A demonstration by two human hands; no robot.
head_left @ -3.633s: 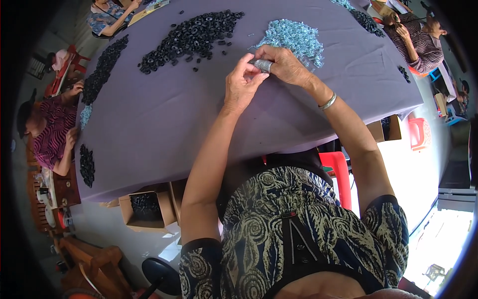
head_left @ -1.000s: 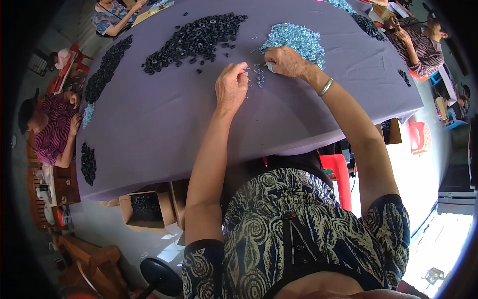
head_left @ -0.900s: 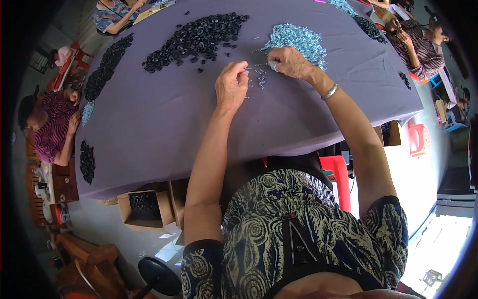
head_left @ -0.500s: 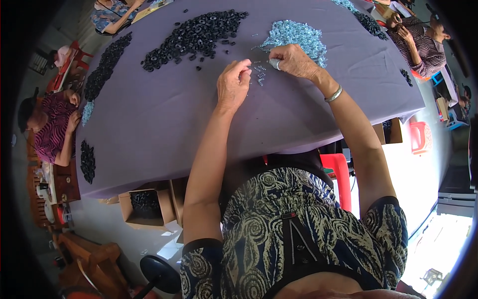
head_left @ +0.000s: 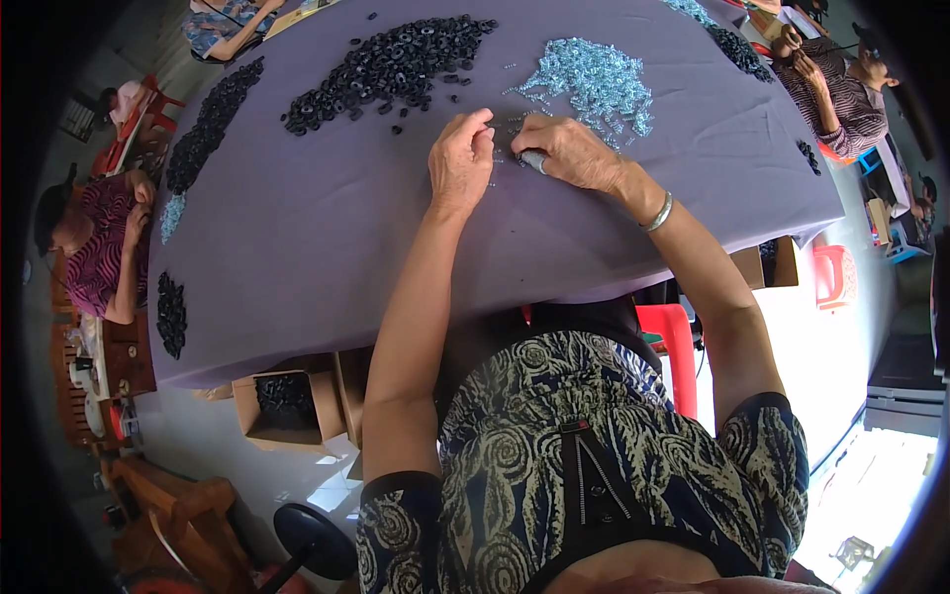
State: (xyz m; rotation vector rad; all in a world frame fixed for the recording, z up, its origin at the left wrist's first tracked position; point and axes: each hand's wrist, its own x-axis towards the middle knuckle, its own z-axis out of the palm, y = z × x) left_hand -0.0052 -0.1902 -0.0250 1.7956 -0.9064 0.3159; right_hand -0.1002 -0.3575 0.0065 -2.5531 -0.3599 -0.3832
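Note:
My left hand (head_left: 462,160) hovers over the purple tablecloth with thumb and forefinger brought together. Whatever it may hold is too small to make out. Beside it, to the right, my right hand (head_left: 574,155) has its fingers curled and pinched, a grey covering around one finger. Its fingertips are down by the cloth among a few loose shiny pieces, and what they grip is hidden. Just beyond that hand lies a heap of small pale-blue, shiny pieces that look like coil springs (head_left: 592,79). Farther left is a larger heap of small black ring-like parts (head_left: 391,74).
The purple tablecloth (head_left: 366,247) covers a large table. More black parts (head_left: 210,129) line its left edge. Other people sit around it, one at left (head_left: 99,243) and one at right (head_left: 836,89). A cardboard box (head_left: 289,408) with black parts stands below, near a red chair (head_left: 670,346).
My right hand has drawn back from the pale-blue heap, toward me and slightly left, its fingertips lower on the cloth. The left hand has barely shifted.

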